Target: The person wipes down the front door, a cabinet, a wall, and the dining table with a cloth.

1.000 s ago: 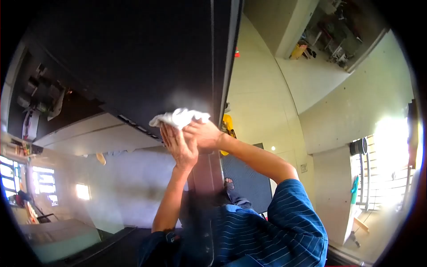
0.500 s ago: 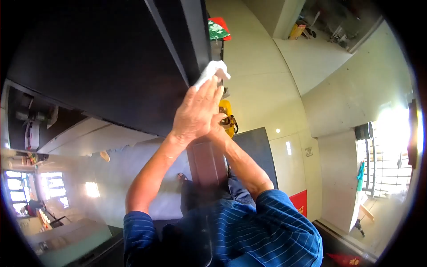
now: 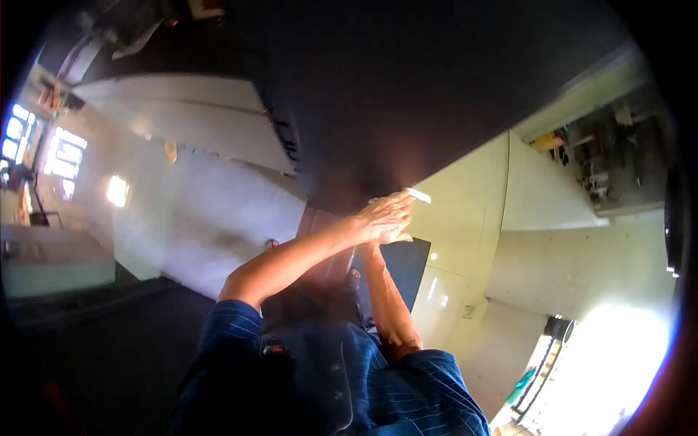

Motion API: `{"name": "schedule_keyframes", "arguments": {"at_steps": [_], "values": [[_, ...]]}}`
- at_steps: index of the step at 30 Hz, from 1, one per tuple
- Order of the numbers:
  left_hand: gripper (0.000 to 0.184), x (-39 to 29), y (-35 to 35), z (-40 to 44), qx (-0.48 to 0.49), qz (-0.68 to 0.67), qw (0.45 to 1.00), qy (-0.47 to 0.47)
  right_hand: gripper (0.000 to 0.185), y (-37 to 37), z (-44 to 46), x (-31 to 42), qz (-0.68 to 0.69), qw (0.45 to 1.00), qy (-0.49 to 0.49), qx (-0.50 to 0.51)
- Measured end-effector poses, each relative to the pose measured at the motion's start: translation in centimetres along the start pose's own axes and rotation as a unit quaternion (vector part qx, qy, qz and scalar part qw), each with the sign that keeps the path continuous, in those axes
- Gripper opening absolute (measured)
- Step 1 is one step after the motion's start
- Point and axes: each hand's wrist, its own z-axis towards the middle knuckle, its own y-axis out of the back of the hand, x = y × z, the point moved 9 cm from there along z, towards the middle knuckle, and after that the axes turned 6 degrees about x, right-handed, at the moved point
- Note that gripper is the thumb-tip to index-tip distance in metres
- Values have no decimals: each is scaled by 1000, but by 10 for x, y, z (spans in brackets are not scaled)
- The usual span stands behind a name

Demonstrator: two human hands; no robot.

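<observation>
My left hand [image 3: 385, 219] lies back-up over the right one, fingers together, pressing a folded white cloth [image 3: 419, 195] at the lower edge of a big dark panel [image 3: 407, 94]. Only a bit of the cloth sticks out past the fingertips. Behind it, my right hand [image 3: 371, 248] is nearly all covered; its wrist shows below, but its fingers are hidden. Just under both hands is a reddish-brown surface [image 3: 318, 227], close to my legs.
A dark mat [image 3: 411, 270] lies on the pale tiled floor [image 3: 465, 218] to the right. A bright barred window [image 3: 589, 370] is at lower right. On the left stands a glass-topped table [image 3: 58, 254], with sunlit windows [image 3: 67, 156] beyond.
My view has turned, and the dark panel now spans the top. Both hands have come lower and nearer my body with the cloth, from the panel's long edge to its lower corner.
</observation>
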Motion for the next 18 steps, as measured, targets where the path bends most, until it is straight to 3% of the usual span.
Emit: {"name": "schedule_keyframes", "arguments": {"at_steps": [3,4,7,11,15,18], "values": [[39,-1,2,-12,-33,17,999,9,43,-22,0,2,32,999,-23,12],[38,2,-4,-18,11,-8,1000,21,42,-32,0,1,45,998,-33,14],[38,22,4,-42,5,-138,989,50,41,-68,-2,-5,84,995,-55,21],[35,57,27,-88,-70,-223,969,82,40,-116,-19,-18,153,984,-89,15],[46,79,52,-148,-108,-199,962,153,38,-163,-40,-28,215,969,-120,0],[49,116,87,-197,-191,-282,897,282,37,-196,-51,-28,256,958,-133,-7]]}}
